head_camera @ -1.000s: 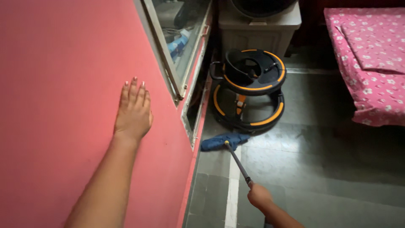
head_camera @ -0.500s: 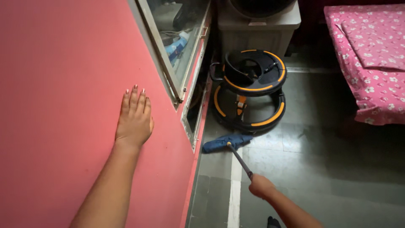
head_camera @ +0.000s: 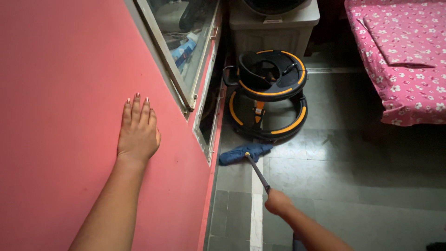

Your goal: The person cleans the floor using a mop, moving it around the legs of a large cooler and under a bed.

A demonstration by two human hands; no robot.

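— What has changed since a second ago?

— Little. The left hand point(head_camera: 135, 132) stays pressed flat, fingers spread and grasping nothing, on the pink cabinet side point(head_camera: 69, 93). The right hand point(head_camera: 278, 203) is still clenched round the dark mop handle point(head_camera: 257, 171).

— And the mop head?

— The blue mop head point(head_camera: 244, 153) lies on the grey tiled floor point(head_camera: 334, 176), close to the cabinet's bottom edge, just in front of the black-and-orange baby walker point(head_camera: 269, 95). The whole view has slid slightly left and up; the pink flowered bed point(head_camera: 399, 51) sits at the far right.

Grey tiled floor point(head_camera: 353, 186): blue mop head point(head_camera: 244, 153), black/orange baby walker point(head_camera: 267, 93), grey bin point(head_camera: 272, 28).
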